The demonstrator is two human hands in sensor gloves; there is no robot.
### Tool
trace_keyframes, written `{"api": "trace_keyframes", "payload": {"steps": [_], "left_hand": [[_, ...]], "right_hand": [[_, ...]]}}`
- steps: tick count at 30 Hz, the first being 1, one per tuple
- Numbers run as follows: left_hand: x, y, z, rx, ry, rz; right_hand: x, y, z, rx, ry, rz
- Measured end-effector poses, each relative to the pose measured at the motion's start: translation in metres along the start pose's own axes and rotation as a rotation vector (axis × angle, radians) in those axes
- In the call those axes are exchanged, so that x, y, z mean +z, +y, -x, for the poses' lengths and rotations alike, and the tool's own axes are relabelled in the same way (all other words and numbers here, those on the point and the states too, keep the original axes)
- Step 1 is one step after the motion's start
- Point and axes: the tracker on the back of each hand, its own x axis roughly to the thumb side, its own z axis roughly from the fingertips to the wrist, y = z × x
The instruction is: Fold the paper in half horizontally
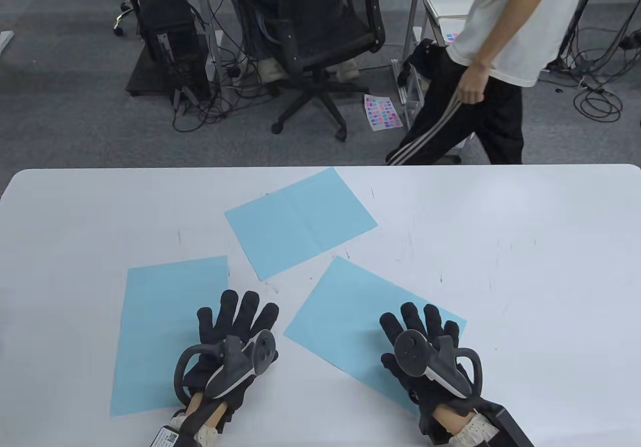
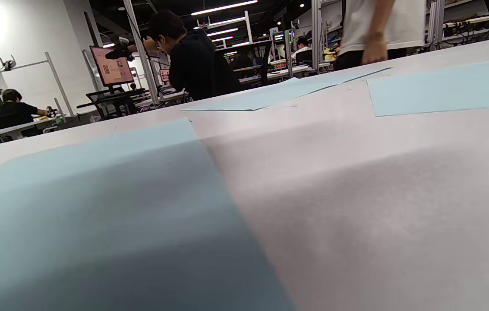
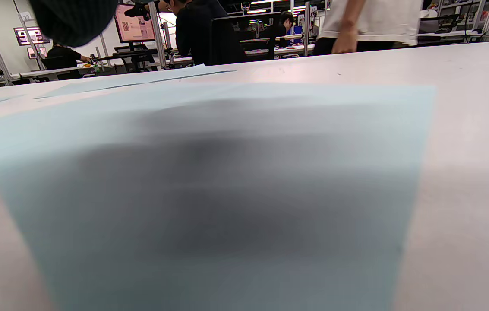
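Three light blue paper sheets lie flat on the white table [image 1: 526, 246]. The left sheet [image 1: 160, 326] lies near the front left; my left hand [image 1: 238, 324] rests flat with fingers spread across its right edge. The right sheet [image 1: 350, 316] lies tilted at front centre-right; my right hand [image 1: 420, 329] rests flat on its right part, fingers spread. The far sheet [image 1: 300, 221] lies tilted near the table's back edge and shows a crease line down its middle. The left wrist view shows the left sheet [image 2: 84, 207] close up, the right wrist view the right sheet [image 3: 227, 181]. Neither hand holds anything.
Beyond the table's far edge stand an office chair [image 1: 320, 41] and a computer tower [image 1: 168, 41] among cables. A person in a white shirt [image 1: 491, 61] walks past at the back right. A dark box corner [image 1: 511, 424] sits by my right wrist.
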Motion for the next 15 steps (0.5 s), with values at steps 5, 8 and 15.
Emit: {"api": "trace_keyframes", "payload": {"steps": [5,8,15], "left_hand": [[0.0003,-0.0002,-0.0012,0.000,-0.009,0.012],[0.0005,0.0002,-0.0016,-0.002,-0.013,0.013],[0.0004,-0.0014,-0.0031,0.011,-0.031,0.019]], "right_hand": [[0.0002,0.0002,-0.0001,0.001,0.002,-0.004],[-0.0001,0.0006,0.0001,-0.006,0.003,-0.004],[-0.0020,-0.0010,-0.0016,-0.013,0.009,0.002]]}}
